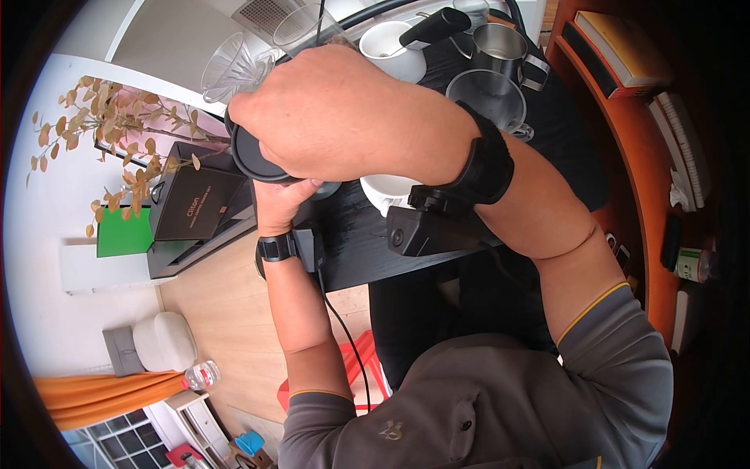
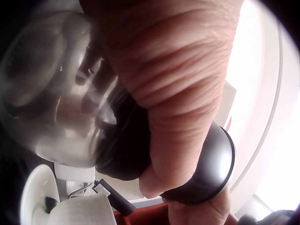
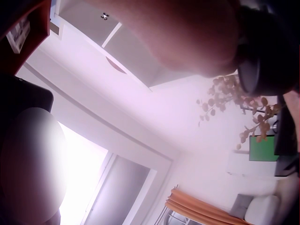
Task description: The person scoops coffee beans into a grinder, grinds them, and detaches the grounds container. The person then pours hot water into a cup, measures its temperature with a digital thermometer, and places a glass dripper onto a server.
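Both hands are on a clear, rounded glass jar (image 2: 70,98) with a black upper part. My left hand (image 1: 283,207) grips it at the dark neck (image 2: 124,140), thumb lying across. My right hand (image 1: 351,117) holds the black round top (image 1: 254,152) from above, its back covering most of it in the head view. Right-hand fingers (image 2: 206,211) show beyond the glossy black top in the left wrist view. In the right wrist view, the right hand (image 3: 197,42) is blurred beside the black piece (image 3: 262,61).
On the black table (image 1: 351,250) are white cups (image 1: 391,55), a glass mug (image 1: 488,94), a metal pitcher (image 1: 500,51), a black-handled tool (image 1: 433,29) and a ribbed glass dripper (image 1: 234,66). A dark box (image 1: 195,199) and dried branches (image 1: 133,141) stand left; an orange-brown shelf (image 1: 625,141) stands right.
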`<state>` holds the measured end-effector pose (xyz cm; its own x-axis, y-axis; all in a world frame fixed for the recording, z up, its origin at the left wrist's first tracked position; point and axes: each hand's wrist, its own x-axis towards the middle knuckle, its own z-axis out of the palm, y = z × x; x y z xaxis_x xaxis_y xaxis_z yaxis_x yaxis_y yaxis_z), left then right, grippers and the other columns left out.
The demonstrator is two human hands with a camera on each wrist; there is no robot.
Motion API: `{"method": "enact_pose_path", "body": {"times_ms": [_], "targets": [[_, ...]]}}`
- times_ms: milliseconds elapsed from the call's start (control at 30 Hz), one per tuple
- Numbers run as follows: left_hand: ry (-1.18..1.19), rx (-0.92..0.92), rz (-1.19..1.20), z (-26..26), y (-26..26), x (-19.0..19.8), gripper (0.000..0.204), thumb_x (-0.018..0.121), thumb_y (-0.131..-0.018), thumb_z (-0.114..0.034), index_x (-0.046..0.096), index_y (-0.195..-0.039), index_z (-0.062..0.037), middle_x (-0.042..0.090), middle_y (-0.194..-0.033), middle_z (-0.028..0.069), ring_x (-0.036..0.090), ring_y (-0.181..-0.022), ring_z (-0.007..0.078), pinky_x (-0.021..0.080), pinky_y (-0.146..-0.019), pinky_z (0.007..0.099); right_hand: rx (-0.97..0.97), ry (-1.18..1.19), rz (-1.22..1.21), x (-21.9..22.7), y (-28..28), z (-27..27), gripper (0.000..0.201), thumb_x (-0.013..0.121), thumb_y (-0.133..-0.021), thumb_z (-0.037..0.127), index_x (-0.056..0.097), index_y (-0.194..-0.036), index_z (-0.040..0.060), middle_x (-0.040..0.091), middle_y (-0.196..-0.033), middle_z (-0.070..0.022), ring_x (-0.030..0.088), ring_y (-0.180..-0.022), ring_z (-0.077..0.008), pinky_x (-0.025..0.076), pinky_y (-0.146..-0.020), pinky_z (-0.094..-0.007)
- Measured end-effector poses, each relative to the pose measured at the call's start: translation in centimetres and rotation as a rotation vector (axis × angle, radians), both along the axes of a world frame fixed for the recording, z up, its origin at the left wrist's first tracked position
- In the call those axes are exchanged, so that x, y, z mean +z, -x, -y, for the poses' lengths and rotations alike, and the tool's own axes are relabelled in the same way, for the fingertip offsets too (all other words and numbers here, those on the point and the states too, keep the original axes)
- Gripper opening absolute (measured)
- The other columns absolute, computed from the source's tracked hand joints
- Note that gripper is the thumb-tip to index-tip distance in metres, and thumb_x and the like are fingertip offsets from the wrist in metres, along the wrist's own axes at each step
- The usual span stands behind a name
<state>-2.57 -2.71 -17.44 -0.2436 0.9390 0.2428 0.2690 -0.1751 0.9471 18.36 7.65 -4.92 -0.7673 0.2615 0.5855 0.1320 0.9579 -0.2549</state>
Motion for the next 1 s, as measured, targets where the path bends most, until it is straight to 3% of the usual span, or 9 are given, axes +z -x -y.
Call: {"method": "enact_pose_path", "body": {"times_ms": [433, 667, 733, 867, 1000], "targets": [[-0.099, 0.026, -0.081, -0.8, -1.6, 0.7, 0.08, 0.093, -0.067, -0.017, 0.053, -0.135, -0.0028, 0.066, -0.125, 0.0065, 0.063, -0.113, 0.0171, 0.05, -0.098, 0.0354, -0.086, 0.016, -0.013, 0.2, -0.3, 0.6, 0.023, 0.072, -0.072, 0.019, 0.065, -0.084, 0.0003, 0.069, -0.071, -0.0162, 0.071, -0.069, -0.0363, 0.056, -0.061, -0.0437], [-0.089, -0.009, -0.035, -0.6, -1.1, 0.3, 0.077, 0.094, -0.068, -0.02, 0.054, -0.131, -0.0023, 0.066, -0.121, 0.0056, 0.063, -0.109, 0.0165, 0.05, -0.097, 0.0356, -0.076, 0.035, -0.071, -0.3, 0.2, 0.2, 0.017, 0.066, -0.076, 0.016, 0.065, -0.085, 0.0014, 0.067, -0.068, -0.0174, 0.069, -0.067, -0.038, 0.055, -0.061, -0.0457], [-0.133, -0.038, -0.014, -0.7, -1.0, 0.0, 0.066, 0.091, -0.072, -0.015, 0.06, -0.127, 0.0021, 0.069, -0.116, 0.0091, 0.067, -0.103, 0.0197, 0.053, -0.093, 0.0358, -0.062, 0.037, -0.074, -0.4, 0.2, 0.1, 0.016, 0.064, -0.077, 0.015, 0.064, -0.085, 0.0017, 0.067, -0.068, -0.0178, 0.069, -0.066, -0.0385, 0.054, -0.06, -0.0463], [-0.126, -0.055, -0.072, -0.6, -1.0, 0.2, 0.064, 0.09, -0.073, -0.016, 0.06, -0.127, 0.0017, 0.069, -0.117, 0.0091, 0.066, -0.105, 0.0196, 0.053, -0.093, 0.0361, -0.026, 0.018, -0.103, -0.6, 0.3, -0.2, 0.015, 0.066, -0.075, 0.012, 0.061, -0.085, 0.0021, 0.065, -0.066, -0.0178, 0.067, -0.064, -0.0387, 0.052, -0.058, -0.0474], [-0.1, -0.051, 0.031, -0.6, -1.9, 0.9, 0.055, 0.091, -0.072, -0.014, 0.066, -0.118, -0.0004, 0.072, -0.111, 0.0057, 0.067, -0.103, 0.0172, 0.052, -0.094, 0.0349, 0.009, 0.002, -0.145, -0.7, 0.2, -0.4, 0.018, 0.066, -0.073, 0.008, 0.057, -0.088, 0.0024, 0.064, -0.065, -0.018, 0.067, -0.063, -0.0387, 0.051, -0.057, -0.0471]]}}
